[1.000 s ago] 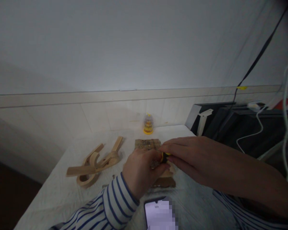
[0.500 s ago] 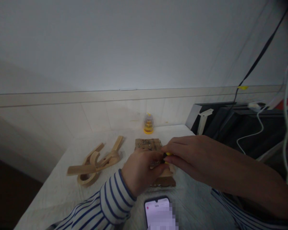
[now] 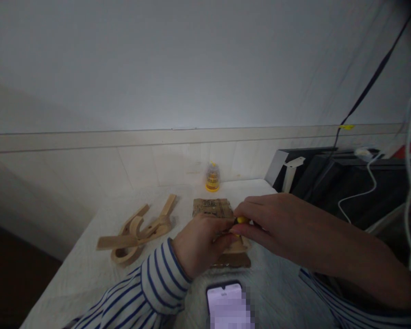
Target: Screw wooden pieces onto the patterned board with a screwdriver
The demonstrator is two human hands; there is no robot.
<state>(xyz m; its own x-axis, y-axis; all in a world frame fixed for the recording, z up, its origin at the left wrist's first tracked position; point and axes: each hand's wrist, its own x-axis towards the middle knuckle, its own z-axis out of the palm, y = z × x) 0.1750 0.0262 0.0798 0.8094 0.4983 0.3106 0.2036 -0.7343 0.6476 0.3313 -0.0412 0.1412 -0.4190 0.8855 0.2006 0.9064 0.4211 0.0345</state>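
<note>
My left hand (image 3: 200,244) is curled over a wooden piece (image 3: 238,248) that lies on a brown board (image 3: 213,208) in the middle of the white table (image 3: 89,269). My right hand (image 3: 274,224) comes in from the right and pinches a small yellow-and-black tool (image 3: 241,220) just above that piece. The fingertips of both hands meet over it. What the left fingers grip underneath is hidden.
Curved wooden parts (image 3: 137,230) lie to the left. A small yellow jar (image 3: 212,177) stands at the back by the wall. A lit phone (image 3: 228,304) lies at the near edge. Dark equipment (image 3: 345,183) with white cables (image 3: 409,155) stands on the right.
The hands have stayed over the wooden piece; the yellow tool in my right fingers has shifted slightly up and right. The view has moved a little.
</note>
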